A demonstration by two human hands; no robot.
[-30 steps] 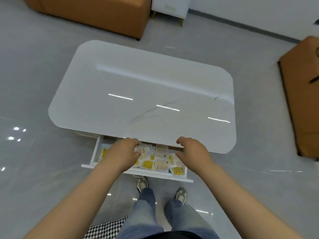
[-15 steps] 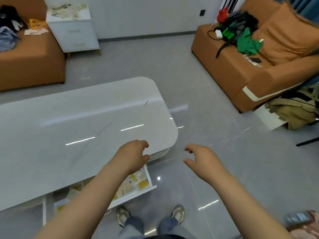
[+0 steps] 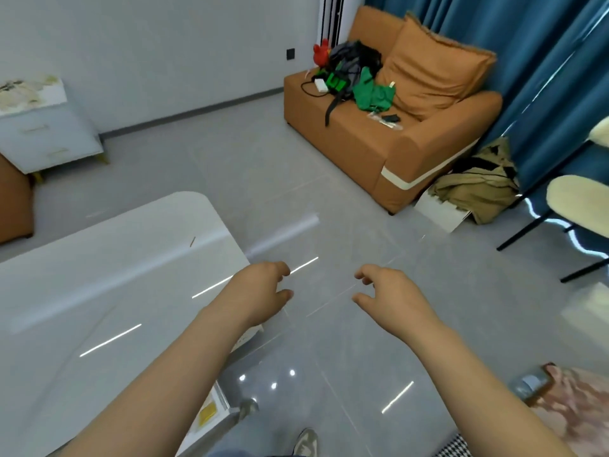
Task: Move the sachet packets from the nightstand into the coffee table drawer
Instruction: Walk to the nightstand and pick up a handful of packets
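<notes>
My left hand [image 3: 260,291] hangs over the bench [image 3: 99,275] corner, right hand [image 3: 389,296] over the floor [image 3: 329,192], fingers [image 3: 365,272] relaxed, empty.

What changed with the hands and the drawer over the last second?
Both hands came up out of the coffee table drawer, leaving the sachet packets inside. The left hand and right hand now hang empty, fingers loosely curled, by the table corner. The view swung right toward the orange sofa. The drawer stays open, one yellow packet showing.
</notes>
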